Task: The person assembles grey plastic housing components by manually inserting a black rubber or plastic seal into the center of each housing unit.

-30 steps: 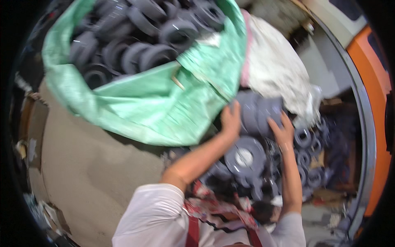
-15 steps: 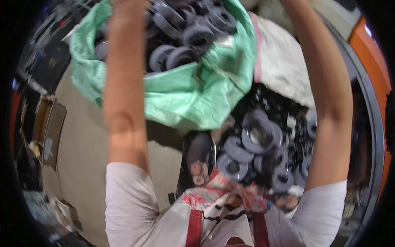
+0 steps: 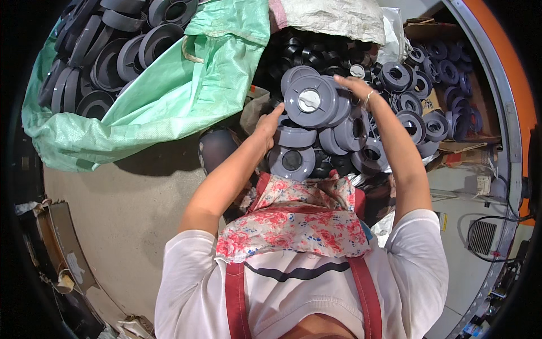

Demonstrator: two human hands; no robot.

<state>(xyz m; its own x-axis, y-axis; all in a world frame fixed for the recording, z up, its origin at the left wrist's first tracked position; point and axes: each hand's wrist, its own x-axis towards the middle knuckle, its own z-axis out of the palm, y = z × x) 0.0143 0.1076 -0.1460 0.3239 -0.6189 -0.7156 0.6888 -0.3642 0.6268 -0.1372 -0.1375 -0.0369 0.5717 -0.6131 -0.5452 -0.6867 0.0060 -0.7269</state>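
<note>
Pale green woven plastic forms the big open sack, whose near rim sags in folds; thick, glossy grey plastic rings crowd its left and far edges. A floral apron in red, white and blue, with dark red straps, covers the person's lap. Farther right, an open brown cardboard box holds bluish-grey rings up to its left edge. Off the green sack's right edge lies a white woven sack with a pink band, just beyond a mass of small glossy black parts. Between these parts and the apron, a stack of round grey plastic discs rests tilted over loose grey rings. The left hand meets the stack's left edge, one finger pointing forward; the right hand reaches its right edge with fingers stretched out. Whether either grips it, I cannot tell. A small round white centre marks the top disc.
</note>
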